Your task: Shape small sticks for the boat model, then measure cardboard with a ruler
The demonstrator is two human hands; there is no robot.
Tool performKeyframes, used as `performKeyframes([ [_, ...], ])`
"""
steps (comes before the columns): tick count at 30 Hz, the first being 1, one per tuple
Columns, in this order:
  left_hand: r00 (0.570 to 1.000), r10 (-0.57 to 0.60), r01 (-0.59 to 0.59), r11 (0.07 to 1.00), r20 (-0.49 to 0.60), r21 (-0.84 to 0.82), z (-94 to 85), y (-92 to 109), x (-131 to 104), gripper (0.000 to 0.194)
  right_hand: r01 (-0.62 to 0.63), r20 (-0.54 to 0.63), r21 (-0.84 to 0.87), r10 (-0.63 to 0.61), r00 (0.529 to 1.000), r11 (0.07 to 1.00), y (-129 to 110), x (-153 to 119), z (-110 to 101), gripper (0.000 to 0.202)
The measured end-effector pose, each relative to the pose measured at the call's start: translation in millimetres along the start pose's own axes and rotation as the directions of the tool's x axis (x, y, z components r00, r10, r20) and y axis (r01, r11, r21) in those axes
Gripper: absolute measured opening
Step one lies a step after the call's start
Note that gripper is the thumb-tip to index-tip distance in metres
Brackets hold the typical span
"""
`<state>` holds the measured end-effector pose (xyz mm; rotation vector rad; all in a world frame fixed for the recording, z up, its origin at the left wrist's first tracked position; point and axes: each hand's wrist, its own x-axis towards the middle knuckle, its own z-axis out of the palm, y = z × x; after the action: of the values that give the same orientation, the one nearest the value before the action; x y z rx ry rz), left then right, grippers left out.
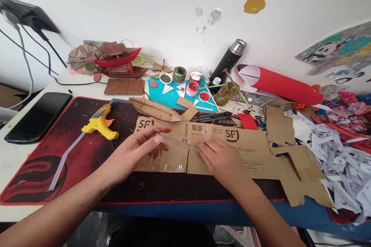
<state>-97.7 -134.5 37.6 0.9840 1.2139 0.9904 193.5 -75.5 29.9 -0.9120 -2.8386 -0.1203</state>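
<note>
My left hand [145,144] pinches one end of a translucent strip [178,143] between thumb and fingers, with the other fingers loosely curled. At its other end the strip meets the fingers of my right hand [218,158], which are closed on it. Whether it is tape or a glue stick I cannot tell. Below both hands lies a flattened cardboard box [171,158] with black print and shiny tape on it. To the left rests a yellow glue gun [100,123], a long whitish stick [62,166] trailing from its back. Behind the box sits a boat-shaped cardboard piece [155,110].
A black phone [37,115] lies at the left. Paint pots [179,74] stand on blue paper at the back, near a black thermos [228,60] and a red paper roll [286,85]. White paper scraps [344,162] pile up at the right. Model boats [116,60] stand back left.
</note>
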Motion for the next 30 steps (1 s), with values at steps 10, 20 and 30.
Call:
performKeyframes([
  [10,0.997,0.081,-0.080,0.996,-0.011,0.044,-11.3,7.1,-12.5,0.040,0.021,0.054,-0.029,-0.020,0.998,0.999,2.6,-1.9,1.6,0.027],
  [20,0.996,0.015,-0.007,0.996,-0.092,0.088,-18.7,4.5,-11.4,0.029,-0.047,0.028,0.029,0.047,0.999,0.998,-0.3,-2.0,0.8,0.027],
  [30,0.983,0.068,-0.007,0.942,-0.172,0.336,-33.3,-9.5,-2.0,0.035,-0.041,0.037,0.107,0.037,0.999,0.993,5.7,3.5,5.4,0.033],
])
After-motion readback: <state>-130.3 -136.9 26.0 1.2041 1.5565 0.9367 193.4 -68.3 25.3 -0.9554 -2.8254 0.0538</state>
